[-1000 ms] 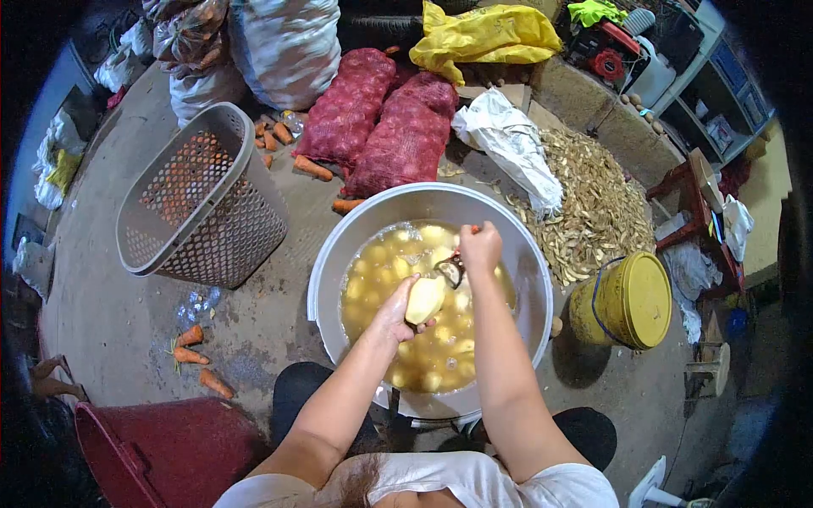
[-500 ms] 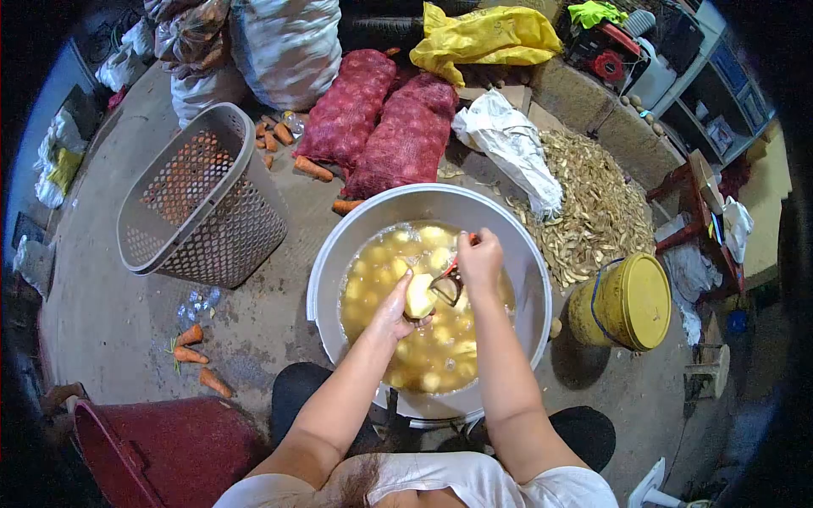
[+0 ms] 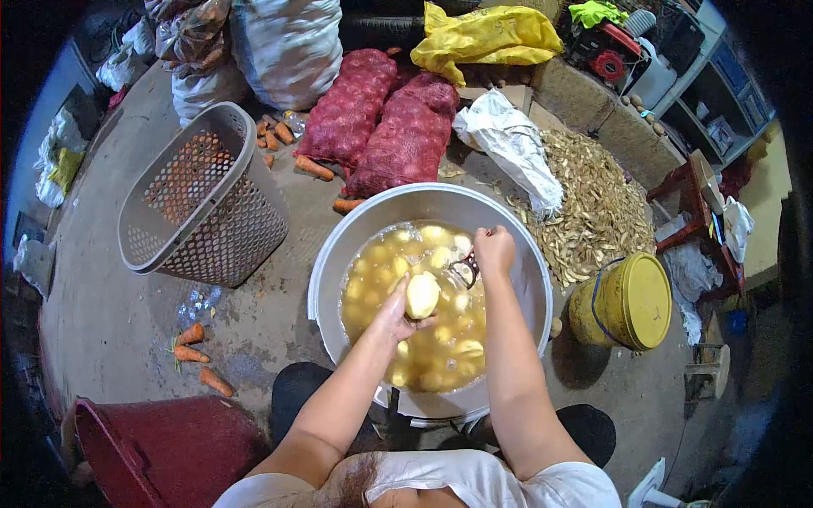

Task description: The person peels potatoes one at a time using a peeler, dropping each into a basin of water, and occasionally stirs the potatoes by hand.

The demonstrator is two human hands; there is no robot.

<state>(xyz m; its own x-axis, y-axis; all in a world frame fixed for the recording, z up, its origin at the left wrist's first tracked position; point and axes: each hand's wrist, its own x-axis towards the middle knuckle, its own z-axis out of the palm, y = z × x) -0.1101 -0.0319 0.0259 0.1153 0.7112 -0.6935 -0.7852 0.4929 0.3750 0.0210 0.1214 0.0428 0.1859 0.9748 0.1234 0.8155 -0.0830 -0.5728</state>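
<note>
My left hand (image 3: 395, 315) is closed round a peeled potato (image 3: 423, 295), pale yellow and smooth, held above the water. To its right, my right hand (image 3: 494, 252) grips a peeler (image 3: 465, 270) with a red handle; the peeler's metal head hangs apart from the potato. Below both hands is a large round metal pot (image 3: 327, 339) of cloudy yellowish water, in which several peeled potatoes (image 3: 467, 347) lie. My fingers cover part of the peeler's handle.
Left stands a grey plastic basket (image 3: 254, 212), with loose carrots (image 3: 193, 354) on the floor and a dark red tub (image 3: 169, 440) nearer. Beyond the pot lie red mesh sacks (image 3: 405, 135). To the right are a heap of peelings (image 3: 593, 203) and a lidded yellow bucket (image 3: 622, 300).
My right hand has drawn the peeler away from the potato, to the right. The potato has turned slightly in my left hand, showing more of its pale face.
</note>
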